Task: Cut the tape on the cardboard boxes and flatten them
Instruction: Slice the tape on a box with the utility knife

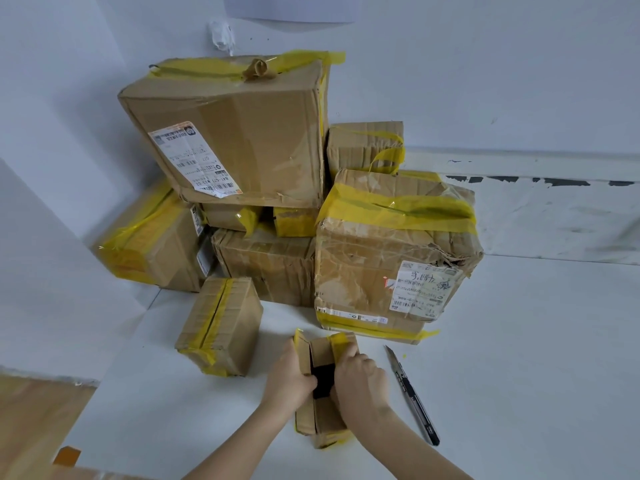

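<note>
Now both hands' grip, left hand [289, 372] and right hand [360, 379], clamped on small box [323, 417], long axis running away from person.

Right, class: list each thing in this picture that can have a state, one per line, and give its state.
Small brown cardboard box with yellow tape: top seam split, being pulled apart.
Left hand: gripping the box's left flap.
Right hand: gripping the right flap.
Black utility knife: lying on the white table, blade out, unheld.
Small taped box at left: sealed.
Large labelled box on the stack: closed, tape peeling.
</note>
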The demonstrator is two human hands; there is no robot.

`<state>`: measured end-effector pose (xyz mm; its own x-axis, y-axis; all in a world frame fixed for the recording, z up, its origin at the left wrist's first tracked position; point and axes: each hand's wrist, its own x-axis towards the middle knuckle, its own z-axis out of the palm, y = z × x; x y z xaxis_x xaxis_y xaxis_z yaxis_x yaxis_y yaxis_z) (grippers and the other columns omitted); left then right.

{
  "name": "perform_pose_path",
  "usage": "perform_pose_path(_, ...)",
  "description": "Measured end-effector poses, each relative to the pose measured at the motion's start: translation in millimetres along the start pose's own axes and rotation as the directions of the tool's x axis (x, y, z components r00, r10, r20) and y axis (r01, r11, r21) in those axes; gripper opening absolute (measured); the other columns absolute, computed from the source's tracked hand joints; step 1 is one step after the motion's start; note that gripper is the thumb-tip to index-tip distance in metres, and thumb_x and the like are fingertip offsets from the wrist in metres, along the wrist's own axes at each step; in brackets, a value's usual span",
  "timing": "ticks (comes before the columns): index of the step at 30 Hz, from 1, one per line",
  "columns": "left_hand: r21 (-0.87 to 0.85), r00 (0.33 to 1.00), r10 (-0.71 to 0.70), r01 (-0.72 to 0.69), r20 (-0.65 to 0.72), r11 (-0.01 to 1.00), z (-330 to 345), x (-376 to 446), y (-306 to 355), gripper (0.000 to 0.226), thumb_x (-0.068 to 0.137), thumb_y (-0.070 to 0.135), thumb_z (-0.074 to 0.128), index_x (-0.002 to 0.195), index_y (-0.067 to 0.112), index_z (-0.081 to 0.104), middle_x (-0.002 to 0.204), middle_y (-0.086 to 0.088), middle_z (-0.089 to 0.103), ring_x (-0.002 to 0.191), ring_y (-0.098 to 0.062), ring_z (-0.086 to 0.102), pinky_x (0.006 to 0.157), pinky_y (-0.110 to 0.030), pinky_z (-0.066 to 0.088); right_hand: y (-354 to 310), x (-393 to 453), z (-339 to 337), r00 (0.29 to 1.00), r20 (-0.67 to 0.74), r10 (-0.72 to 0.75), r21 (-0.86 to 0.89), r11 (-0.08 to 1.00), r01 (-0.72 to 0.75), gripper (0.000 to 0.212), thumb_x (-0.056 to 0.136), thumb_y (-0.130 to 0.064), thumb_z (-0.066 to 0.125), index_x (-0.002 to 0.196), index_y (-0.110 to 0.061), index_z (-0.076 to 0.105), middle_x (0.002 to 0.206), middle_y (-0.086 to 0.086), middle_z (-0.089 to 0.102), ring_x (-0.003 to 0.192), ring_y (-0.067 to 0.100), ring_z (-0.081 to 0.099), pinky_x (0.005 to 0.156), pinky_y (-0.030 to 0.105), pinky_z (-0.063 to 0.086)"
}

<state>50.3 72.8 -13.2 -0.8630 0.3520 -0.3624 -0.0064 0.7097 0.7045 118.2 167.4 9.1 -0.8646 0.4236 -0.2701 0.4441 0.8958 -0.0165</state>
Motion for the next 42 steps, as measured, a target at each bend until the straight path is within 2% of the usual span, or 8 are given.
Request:
perform_pose_path(3,0.050,0.999,0.011,-0.009,-0.040,0.999,4,1,0,0.048,0.081,-0.002,0.056,0.125,0.009,0.039,0.106,-0.005,0.057,0.104,-0.025,0.056,0.069,-0.023,0.040,7,17,4,0.995,0.049,-0.088,0.050,0.995,0.086,0.058,0.090,-0.012,0.049,0.139,0.006,0.024,0.114,0.014,0.061,0.104,0.026,0.061,0.079,0.028,0.049)
perform_pose_path(6,0.003,0.999,0.024,-0.024,-0.047,1.000,4,3,-6,0.044,0.081,-0.003,0.054,0.119,0.013,0.039,0.089,0.004,0.053,0.094,-0.020,0.057,0.055,-0.011,0.038,36,25,-6,0.980,0.152,-0.127,0.370,0.927,0.062,0.030,0.085,-0.007,0.045,0.114,-0.009,0.041,0.107,0.012,0.061,0.100,0.028,0.058,0.069,0.025,0.042)
perform_pose_path(12,-0.090,0.996,0.074,-0.077,-0.040,0.993,1,2,-20,0.080,0.079,0.007,0.069,0.144,0.014,0.024,0.117,0.012,0.050,0.098,-0.009,0.052,0.071,-0.005,0.040,91,19,28,0.964,0.204,-0.171,0.927,0.351,-0.134,0.055,0.093,-0.007,0.055,0.142,-0.016,0.032,0.115,0.009,0.064,0.103,0.023,0.063,0.093,0.042,0.050)
perform_pose_path(15,0.263,0.922,0.348,-0.299,-0.167,0.917,-4,-8,-18,0.096,0.068,0.017,0.082,0.146,0.014,0.027,0.143,-0.007,0.036,0.123,-0.022,0.048,0.090,-0.020,0.044,89,20,38,0.975,0.161,-0.153,0.882,0.465,-0.073,0.066,0.094,-0.019,0.055,0.149,-0.025,0.018,0.120,-0.005,0.056,0.104,0.013,0.057,0.094,0.029,0.046)
perform_pose_path(19,0.685,0.648,0.747,-0.612,0.148,0.395,-6,-17,-4,0.029,0.046,0.034,0.092,0.067,0.026,0.074,0.090,0.009,0.069,0.081,-0.009,0.068,0.069,-0.018,0.052,89,21,28,0.963,-0.112,-0.247,0.506,0.820,0.269,0.065,0.095,-0.020,0.051,0.149,-0.027,0.015,0.150,-0.009,0.022,0.132,0.014,0.035,0.102,0.024,0.037)
perform_pose_path(24,0.628,0.696,0.625,-0.672,0.354,0.393,-8,-26,1,0.050,0.081,0.060,0.038,0.090,0.026,0.074,0.103,0.014,0.063,0.105,-0.010,0.055,0.099,-0.024,0.021,78,27,17,0.816,-0.096,-0.570,0.083,0.812,0.577,0.036,0.097,-0.016,0.041,0.130,-0.024,0.054,0.155,-0.007,0.016,0.144,0.010,0.010,0.110,0.026,0.023)
perform_pose_path(34,0.730,0.814,0.363,-0.572,0.453,0.373,-3,-43,-4,0.038,0.084,0.030,0.056,0.114,0.010,0.046,0.122,-0.006,0.050,0.144,-0.030,0.002,0.109,-0.058,-0.009,65,36,10,0.799,-0.058,-0.598,-0.083,0.801,0.593,0.045,0.094,-0.022,0.041,0.139,-0.028,0.040,0.158,-0.006,0.007,0.139,0.016,0.018,0.096,0.036,0.033)
perform_pose_path(42,0.762,0.701,0.595,-0.611,0.393,0.216,-5,-56,-20,0.037,0.040,0.040,0.087,0.061,0.034,0.057,0.104,0.020,0.067,0.109,-0.026,0.063,0.090,-0.059,0.044,64,52,17,0.872,-0.218,-0.439,0.116,0.875,0.469,0.039,0.098,-0.028,0.037,0.136,-0.034,0.034,0.137,-0.013,0.037,0.116,0.014,0.034,0.093,0.026,0.030)
